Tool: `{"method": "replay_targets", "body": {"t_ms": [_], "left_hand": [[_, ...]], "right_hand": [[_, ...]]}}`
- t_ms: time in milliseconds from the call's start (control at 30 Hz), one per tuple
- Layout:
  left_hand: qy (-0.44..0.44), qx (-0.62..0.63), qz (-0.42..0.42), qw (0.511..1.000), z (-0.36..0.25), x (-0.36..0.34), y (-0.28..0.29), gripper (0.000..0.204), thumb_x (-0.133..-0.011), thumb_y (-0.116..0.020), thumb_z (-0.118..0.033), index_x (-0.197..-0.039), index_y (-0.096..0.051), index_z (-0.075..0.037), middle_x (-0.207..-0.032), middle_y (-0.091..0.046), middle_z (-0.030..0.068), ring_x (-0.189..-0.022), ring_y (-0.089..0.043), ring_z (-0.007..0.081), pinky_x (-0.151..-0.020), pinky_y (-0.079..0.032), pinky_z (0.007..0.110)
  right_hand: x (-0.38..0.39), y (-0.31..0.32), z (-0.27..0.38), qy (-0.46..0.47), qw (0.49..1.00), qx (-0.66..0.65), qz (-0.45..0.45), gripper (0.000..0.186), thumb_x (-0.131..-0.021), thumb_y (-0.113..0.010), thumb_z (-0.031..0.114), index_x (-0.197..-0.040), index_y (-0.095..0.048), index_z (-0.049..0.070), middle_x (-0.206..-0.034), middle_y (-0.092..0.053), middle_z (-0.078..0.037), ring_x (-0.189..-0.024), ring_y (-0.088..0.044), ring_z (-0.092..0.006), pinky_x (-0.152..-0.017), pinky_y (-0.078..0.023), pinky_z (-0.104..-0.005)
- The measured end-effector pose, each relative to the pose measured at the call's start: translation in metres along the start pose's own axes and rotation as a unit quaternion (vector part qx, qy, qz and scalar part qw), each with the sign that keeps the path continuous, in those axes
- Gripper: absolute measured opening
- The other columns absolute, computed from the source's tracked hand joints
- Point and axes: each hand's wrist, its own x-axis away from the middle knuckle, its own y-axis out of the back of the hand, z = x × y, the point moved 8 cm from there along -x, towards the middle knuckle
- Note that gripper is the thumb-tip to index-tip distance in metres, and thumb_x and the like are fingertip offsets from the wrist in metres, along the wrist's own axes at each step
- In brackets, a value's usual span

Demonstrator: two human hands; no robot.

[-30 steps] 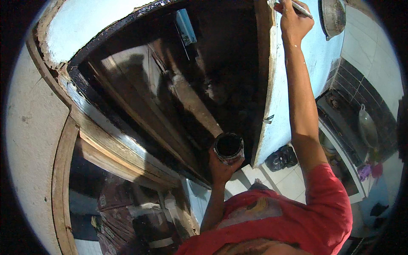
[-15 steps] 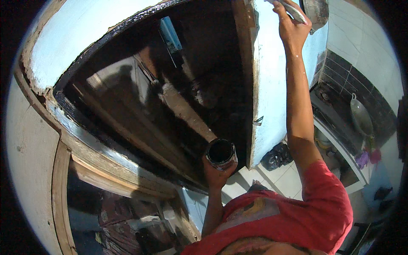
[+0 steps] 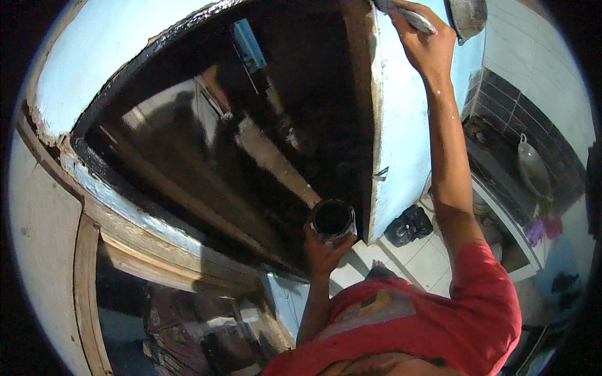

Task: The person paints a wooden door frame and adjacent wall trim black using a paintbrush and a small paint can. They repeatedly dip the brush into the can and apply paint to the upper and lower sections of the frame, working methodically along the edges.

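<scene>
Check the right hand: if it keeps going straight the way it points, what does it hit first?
The right hand, holding a brush, points up along the pale blue door. Going straight on, it would likely meet the door's top edge first, near the round metal pan hanging beside it. Depth there is unclear.

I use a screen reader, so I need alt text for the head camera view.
The right hand reaches up with a paintbrush against a pale blue painted board, while the left hand holds a small round can of dark paint. The person wears a red shirt.
</scene>
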Motion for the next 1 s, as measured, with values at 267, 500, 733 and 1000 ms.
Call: {"method": "replay_targets", "body": {"t_ms": [267,500,733,1000], "left_hand": [[-0.036,-0.004,-0.003,0.999,0.028,0.002,0.000,0.114,-0.063,-0.107,-0.030,-0.154,-0.043,-0.003,-0.141,-0.066,0.0220,-0.131,-0.066,0.0379,-0.111,-0.053,0.049],[-0.102,-0.096,-0.018,0.990,0.026,0.012,0.007,0.121,-0.063,-0.107,-0.035,-0.157,-0.038,-0.001,-0.145,-0.062,0.0237,-0.134,-0.063,0.0384,-0.114,-0.051,0.050],[-0.096,-0.075,0.006,0.992,0.007,0.019,0.002,0.120,-0.061,-0.107,-0.036,-0.155,-0.041,0.000,-0.143,-0.065,0.0224,-0.132,-0.066,0.0367,-0.113,-0.052,0.049],[-0.148,-0.029,0.048,0.987,0.009,0.032,-0.017,0.128,-0.060,-0.107,-0.035,-0.160,-0.033,-0.003,-0.146,-0.062,0.0226,-0.133,-0.064,0.0374,-0.115,-0.051,0.050]], "right_hand": [[0.085,0.002,0.001,-0.160,0.969,-0.006,0.190,0.024,-0.098,-0.078,0.016,-0.114,-0.082,-0.001,-0.094,-0.081,-0.012,-0.082,-0.075,-0.0167,-0.080,-0.060,-0.0324],[0.191,0.040,0.063,-0.397,0.852,-0.208,0.269,0.020,-0.094,-0.083,0.008,-0.109,-0.078,-0.005,-0.083,-0.076,-0.005,-0.073,-0.067,-0.0106,-0.068,-0.055,-0.0277],[0.245,0.064,0.098,-0.440,0.795,-0.200,0.367,0.029,-0.089,-0.092,0.015,-0.107,-0.079,-0.004,-0.095,-0.080,-0.008,-0.084,-0.072,-0.0128,-0.077,-0.058,-0.0300],[0.257,0.077,0.115,-0.341,0.810,-0.204,0.432,0.035,-0.078,-0.098,0.016,-0.103,-0.081,-0.001,-0.097,-0.081,-0.015,-0.087,-0.078,-0.0263,-0.081,-0.059,-0.0370]]}}
